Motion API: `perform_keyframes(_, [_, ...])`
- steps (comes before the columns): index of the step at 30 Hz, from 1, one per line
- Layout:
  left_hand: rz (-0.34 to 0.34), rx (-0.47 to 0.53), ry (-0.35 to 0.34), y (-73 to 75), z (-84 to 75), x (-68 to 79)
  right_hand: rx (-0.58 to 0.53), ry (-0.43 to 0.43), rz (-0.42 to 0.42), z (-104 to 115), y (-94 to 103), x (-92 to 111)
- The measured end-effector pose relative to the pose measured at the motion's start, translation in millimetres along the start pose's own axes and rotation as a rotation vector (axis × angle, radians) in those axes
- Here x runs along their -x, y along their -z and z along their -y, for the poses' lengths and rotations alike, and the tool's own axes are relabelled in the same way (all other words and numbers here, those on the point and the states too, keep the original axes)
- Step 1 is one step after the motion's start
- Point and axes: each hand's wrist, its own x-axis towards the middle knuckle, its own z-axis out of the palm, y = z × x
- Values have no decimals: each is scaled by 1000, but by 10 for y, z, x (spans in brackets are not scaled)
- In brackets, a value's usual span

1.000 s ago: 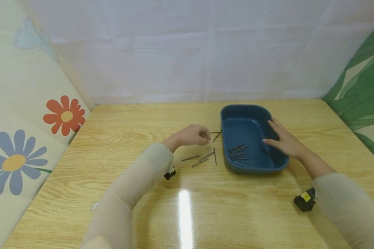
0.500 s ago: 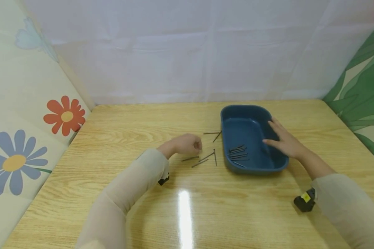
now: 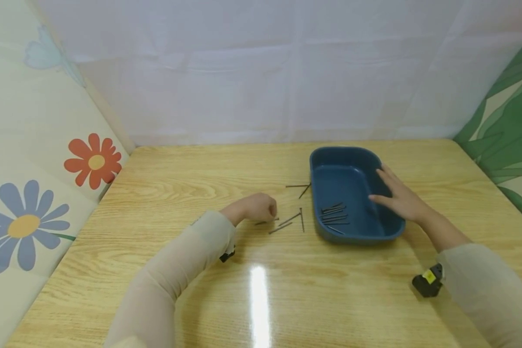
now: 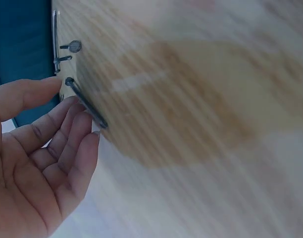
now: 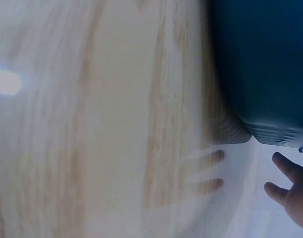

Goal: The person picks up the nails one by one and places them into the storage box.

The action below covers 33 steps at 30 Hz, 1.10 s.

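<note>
My left hand [image 3: 255, 208] is low over the table, at the leftmost of several loose dark nails. In the left wrist view its thumb [image 4: 30, 96] and loosely bent fingers [image 4: 55, 136] stand apart, and a nail [image 4: 87, 104] lies on the wood just beyond the fingertips. Right of this hand, a blue rectangular bin [image 3: 352, 188] holds several more nails [image 3: 334, 219] in its near left corner. My right hand [image 3: 400, 198] rests at the bin's right rim with its fingers spread; the right wrist view shows straight fingers [image 5: 287, 166] next to the bin.
Between the left hand and the bin lie loose nails [image 3: 280, 227], and two more nails [image 3: 297, 186] sit by the bin's left wall. The wood-grain table [image 3: 191, 179] meets a white cloth backdrop [image 3: 217, 72]. Flower-printed panels [image 3: 8, 121] flank the sides.
My left hand has come back from beside the bin, leftward and nearer, down to the leftmost nail. The nail by the bin wall that it partly covered now shows whole. My right hand has stayed put.
</note>
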Motion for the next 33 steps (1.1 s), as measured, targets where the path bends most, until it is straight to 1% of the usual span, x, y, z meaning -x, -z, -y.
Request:
perform_keyframes(3, [-14,-18,8,-25,-5,-24,-2,-3,2,7,2,6])
perform_keyframes(7, [-27,-68,26,-54,-24,-54,1,-6,1,12,1,5])
perform_keyframes(10, [-18,-93,47,-68,-54,-60,1,-8,-4,4,-3,5])
perform_keyframes(12, [2,-99,63,-75,-77,-58,1,-3,-6,-6,-6,2])
perform_keyframes(17, [7,-104,78,-85,-104,-64,-14,24,-13,-37,-15,-7])
perform_keyframes(19, [0,-99,63,-81,-100,-72,-17,34,-15,-44,-16,-10])
perform_keyframes(21, [5,-74,38,-72,-88,-80,-13,36,-16,-48,-16,-14])
perform_keyframes(28, [41,91,-100,-21,-58,-99,-21,34,-11,-45,-10,-14])
perform_keyframes(33, [32,202,-168,-6,-48,-110,-4,39,-9,-31,-9,-11])
